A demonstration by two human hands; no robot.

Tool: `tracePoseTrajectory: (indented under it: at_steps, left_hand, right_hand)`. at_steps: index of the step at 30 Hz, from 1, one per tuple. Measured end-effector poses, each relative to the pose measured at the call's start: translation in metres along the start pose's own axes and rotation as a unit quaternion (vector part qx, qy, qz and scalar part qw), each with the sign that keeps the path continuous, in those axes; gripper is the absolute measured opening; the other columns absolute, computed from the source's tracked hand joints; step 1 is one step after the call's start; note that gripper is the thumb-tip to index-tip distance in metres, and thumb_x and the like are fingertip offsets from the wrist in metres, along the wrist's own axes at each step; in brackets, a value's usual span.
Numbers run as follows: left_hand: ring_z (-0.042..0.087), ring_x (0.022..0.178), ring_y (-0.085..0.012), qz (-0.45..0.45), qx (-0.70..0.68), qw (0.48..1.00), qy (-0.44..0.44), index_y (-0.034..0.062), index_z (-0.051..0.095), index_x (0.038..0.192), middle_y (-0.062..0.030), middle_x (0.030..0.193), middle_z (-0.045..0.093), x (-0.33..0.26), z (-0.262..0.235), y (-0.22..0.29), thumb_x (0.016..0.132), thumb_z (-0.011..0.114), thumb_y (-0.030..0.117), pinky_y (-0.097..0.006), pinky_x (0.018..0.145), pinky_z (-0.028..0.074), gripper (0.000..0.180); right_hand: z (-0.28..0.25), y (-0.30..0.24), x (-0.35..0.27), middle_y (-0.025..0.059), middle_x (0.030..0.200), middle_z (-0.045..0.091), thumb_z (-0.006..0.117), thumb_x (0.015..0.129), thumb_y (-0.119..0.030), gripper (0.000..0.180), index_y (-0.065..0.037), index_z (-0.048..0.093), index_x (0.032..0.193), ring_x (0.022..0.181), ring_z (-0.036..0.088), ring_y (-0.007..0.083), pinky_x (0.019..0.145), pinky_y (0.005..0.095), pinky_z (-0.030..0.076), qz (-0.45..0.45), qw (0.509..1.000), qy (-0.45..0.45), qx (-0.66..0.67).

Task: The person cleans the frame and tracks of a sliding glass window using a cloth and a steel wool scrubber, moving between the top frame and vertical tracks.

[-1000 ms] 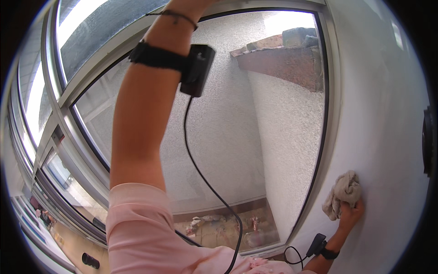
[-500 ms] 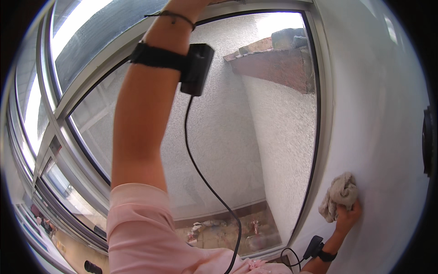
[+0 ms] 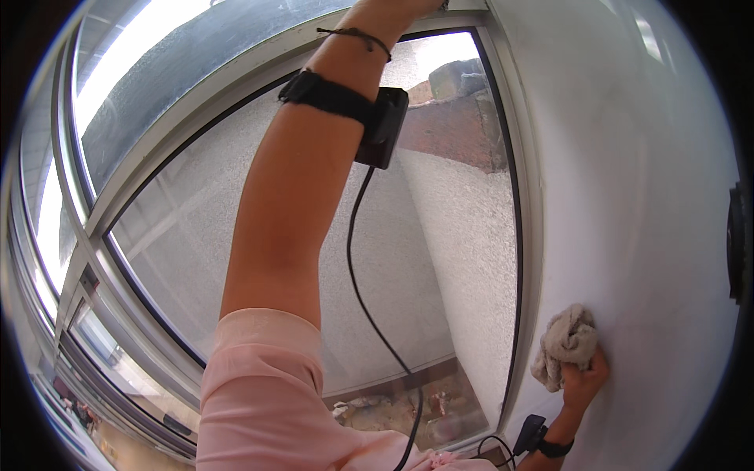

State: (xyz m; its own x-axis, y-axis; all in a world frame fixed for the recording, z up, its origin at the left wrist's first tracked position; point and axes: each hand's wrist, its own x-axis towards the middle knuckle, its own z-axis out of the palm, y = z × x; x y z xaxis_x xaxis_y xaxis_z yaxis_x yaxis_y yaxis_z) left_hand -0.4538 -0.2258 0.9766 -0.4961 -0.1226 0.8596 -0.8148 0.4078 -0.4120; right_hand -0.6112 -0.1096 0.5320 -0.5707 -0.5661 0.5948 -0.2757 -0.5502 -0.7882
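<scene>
My left arm is raised across the window, and my left hand (image 3: 397,8) reaches the top of the grey window frame (image 3: 528,235); its fingers are cut off by the picture's edge. A black box (image 3: 381,125) is strapped to that forearm, with a cable hanging down from it. At the lower right, my right hand (image 3: 583,383) presses a crumpled beige cloth (image 3: 567,341) against the white wall (image 3: 628,196), just right of the frame. A black strap circles that wrist.
Through the glass pane (image 3: 440,259) I see a rough plastered outer wall, a brick ledge (image 3: 452,118) above and rubble on the ground below. More window frames and panes run along the left. A dark round fitting (image 3: 738,243) sits on the wall at the right edge.
The view has moved closer to the window and my raised left arm now sits further right in the picture. The right hand and cloth stay on the wall, slightly lower.
</scene>
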Motion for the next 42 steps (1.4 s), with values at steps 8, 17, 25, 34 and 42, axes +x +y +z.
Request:
tracePoseTrajectory:
  at_steps: [8,17,25,34,42]
  left_hand:
    - [0.056,0.061,-0.0135,0.139,0.071,0.986,-0.053,0.0051,0.064,0.081,-0.007,0.068,0.061,-0.034,-0.035,-0.072,0.072,0.061,0.016,-0.024,0.058,0.044,0.014]
    - [0.059,0.057,-0.0268,-0.014,-0.011,0.991,-0.136,0.0031,0.064,0.062,-0.0158,0.064,0.061,0.001,-0.022,-0.005,0.059,0.062,0.018,-0.034,0.055,0.048,0.015]
    - [0.059,0.058,-0.0304,0.038,0.026,0.996,-0.074,0.0026,0.063,0.061,-0.0177,0.064,0.06,0.0,0.002,-0.009,0.06,0.062,0.021,-0.035,0.058,0.048,0.018]
    - [0.058,0.058,-0.0309,-0.036,0.114,0.987,-0.11,0.0027,0.064,0.063,-0.0181,0.062,0.059,0.003,-0.011,-0.011,0.06,0.063,0.023,-0.036,0.059,0.048,0.02]
    - [0.06,0.067,-0.0303,0.04,0.041,0.998,-0.036,0.0025,0.063,0.067,-0.0172,0.069,0.061,0.043,0.045,0.012,0.06,0.062,0.021,-0.038,0.065,0.048,0.02]
  right_hand:
    - [0.003,-0.002,0.006,0.0066,0.074,0.06,0.063,0.061,-0.007,0.023,0.0,0.059,0.083,0.071,0.055,0.0132,0.067,0.0269,0.044,0.017,1.0,0.005,0.012]
    - [0.002,-0.006,0.006,0.0073,0.075,0.06,0.062,0.058,-0.008,0.026,0.001,0.059,0.083,0.071,0.056,0.0144,0.068,0.0286,0.045,0.025,0.999,-0.026,0.016]
    - [0.002,0.001,0.009,0.0073,0.076,0.061,0.062,0.058,-0.005,0.027,0.001,0.06,0.085,0.072,0.057,0.0141,0.069,0.0279,0.045,0.017,1.0,-0.017,0.011]
    - [0.002,-0.019,0.011,0.0055,0.079,0.062,0.061,0.061,-0.007,0.025,0.001,0.06,0.085,0.075,0.056,0.0124,0.07,0.0274,0.044,0.035,0.996,-0.058,0.055]
    - [-0.003,-0.004,0.012,0.0058,0.076,0.061,0.061,0.061,-0.008,0.025,0.0,0.06,0.084,0.071,0.055,0.0115,0.067,0.0263,0.044,0.011,0.997,-0.048,0.055]
